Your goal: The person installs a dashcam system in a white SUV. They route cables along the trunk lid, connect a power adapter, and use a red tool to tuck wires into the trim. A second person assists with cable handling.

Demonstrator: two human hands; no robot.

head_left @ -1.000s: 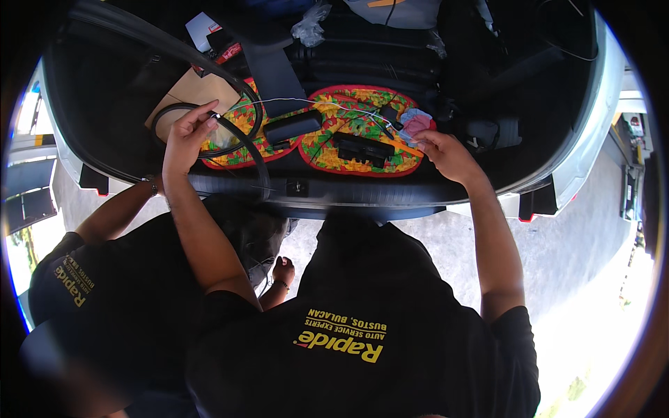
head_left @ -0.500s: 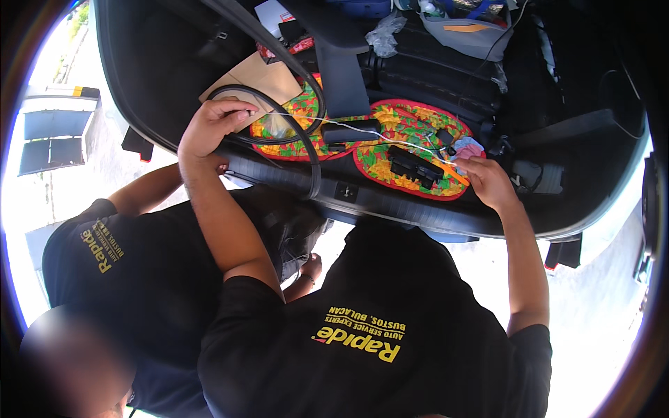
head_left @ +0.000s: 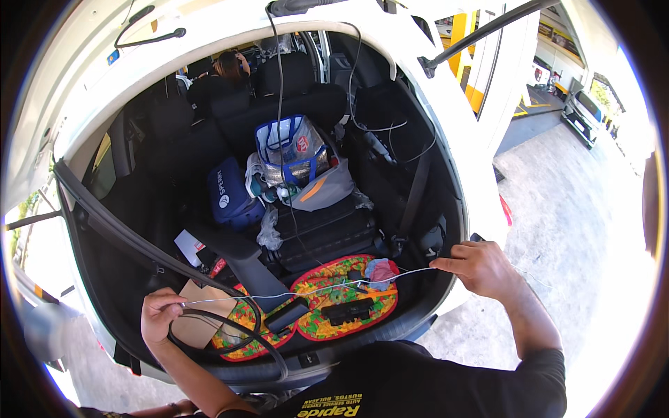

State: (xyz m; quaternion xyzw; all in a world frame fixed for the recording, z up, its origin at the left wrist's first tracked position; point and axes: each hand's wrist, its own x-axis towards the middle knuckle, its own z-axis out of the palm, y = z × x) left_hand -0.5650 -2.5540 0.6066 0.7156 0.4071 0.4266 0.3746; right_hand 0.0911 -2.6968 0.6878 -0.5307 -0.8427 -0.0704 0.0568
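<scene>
A thin white wire (head_left: 348, 284) is stretched across the open car boot between my two hands. My left hand (head_left: 162, 311) pinches one end, beside a beige board (head_left: 210, 326). My right hand (head_left: 482, 270), out past the boot's right edge, grips the wire between thumb and fingers; a faint length trails beyond it. Beneath the wire lie two patterned mats with red rims, the right-hand mat (head_left: 312, 323) carrying a black plastic part (head_left: 348, 312), an orange strip (head_left: 380, 293) and a crumpled pink-and-blue cloth (head_left: 380, 272). A dark oblong object (head_left: 286, 315) lies by the left mat.
A loose black rubber seal (head_left: 273, 350) loops down at the left of the boot. Deeper in are a blue bag (head_left: 233, 191), an insulated bag (head_left: 293, 148) and a grey bag (head_left: 327, 187). A dark cable (head_left: 281, 90) hangs from above. A person (head_left: 230, 64) is farther inside.
My view has lifted to show the whole boot and car interior. My right hand has moved outward to the right, drawing the wire straighter; the left still pinches its end.
</scene>
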